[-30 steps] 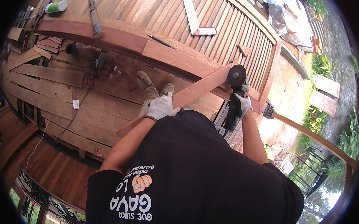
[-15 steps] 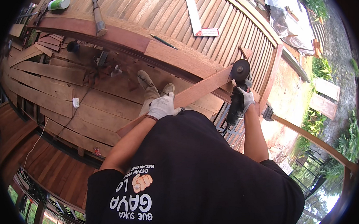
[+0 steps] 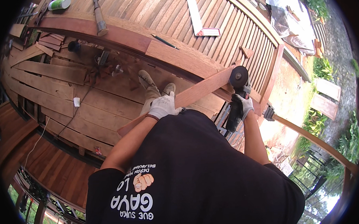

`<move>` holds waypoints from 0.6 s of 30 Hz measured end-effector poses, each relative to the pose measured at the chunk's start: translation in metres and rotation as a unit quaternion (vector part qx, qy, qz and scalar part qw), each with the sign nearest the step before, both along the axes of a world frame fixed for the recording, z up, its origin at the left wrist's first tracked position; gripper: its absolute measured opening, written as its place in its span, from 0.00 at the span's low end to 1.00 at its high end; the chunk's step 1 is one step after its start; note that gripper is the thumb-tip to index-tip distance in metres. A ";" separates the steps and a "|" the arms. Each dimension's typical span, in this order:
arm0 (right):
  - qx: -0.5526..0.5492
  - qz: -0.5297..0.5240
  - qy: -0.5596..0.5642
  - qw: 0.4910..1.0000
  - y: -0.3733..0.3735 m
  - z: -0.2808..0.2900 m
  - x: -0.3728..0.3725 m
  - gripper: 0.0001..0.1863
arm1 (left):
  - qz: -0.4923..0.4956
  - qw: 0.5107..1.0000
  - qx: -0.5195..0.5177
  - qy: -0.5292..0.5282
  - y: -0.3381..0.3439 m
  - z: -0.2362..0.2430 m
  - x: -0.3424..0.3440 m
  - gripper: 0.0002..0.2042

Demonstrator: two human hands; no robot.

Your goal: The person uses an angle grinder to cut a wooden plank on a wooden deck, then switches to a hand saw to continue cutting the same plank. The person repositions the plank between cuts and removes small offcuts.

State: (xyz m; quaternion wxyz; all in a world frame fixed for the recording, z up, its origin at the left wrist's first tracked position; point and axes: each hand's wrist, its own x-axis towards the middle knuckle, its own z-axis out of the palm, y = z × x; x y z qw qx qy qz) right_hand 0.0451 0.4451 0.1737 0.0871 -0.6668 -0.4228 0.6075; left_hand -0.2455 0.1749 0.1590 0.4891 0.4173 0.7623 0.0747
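A long reddish wooden board [image 3: 204, 87] slants up to the right, its far end lying over the edge of a slatted wooden panel [image 3: 181, 64]. My left hand [image 3: 163, 106], in a pale work glove, is closed around the board near my body. In my gloved right hand [image 3: 245, 104] is an angle grinder [image 3: 234, 114], gripped by its dark body. Its round disc [image 3: 239, 76] is at the board's far end; whether it touches the wood I cannot tell. A small triangular wood offcut [image 3: 247, 52] lies on the slats just beyond the disc.
On the panel lie a try square [image 3: 197, 21], a dark pencil [image 3: 165, 41], a chisel-like tool with a wooden handle [image 3: 99, 19] and a green-white cup [image 3: 60, 4]. Loose planks [image 3: 45, 73] and a cable [image 3: 77, 110] cover the floor at left. A wooden rail [image 3: 308, 136] runs at right.
My right hand has brought the grinder slightly down and toward me, so the disc sits lower beside the board's end. The left hand and board have hardly moved.
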 end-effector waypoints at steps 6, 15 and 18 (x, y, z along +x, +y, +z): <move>0.007 0.009 -0.011 1.000 -0.018 0.008 0.003 0.14 | -0.003 1.000 0.000 -0.004 0.002 0.005 -0.001 0.40; 0.010 0.012 -0.013 1.000 -0.031 0.008 0.010 0.13 | -0.011 1.000 -0.013 0.010 0.004 0.017 -0.003 0.37; 0.008 0.005 -0.025 1.000 -0.038 0.011 0.009 0.13 | -0.011 1.000 -0.007 0.015 0.003 0.018 -0.003 0.37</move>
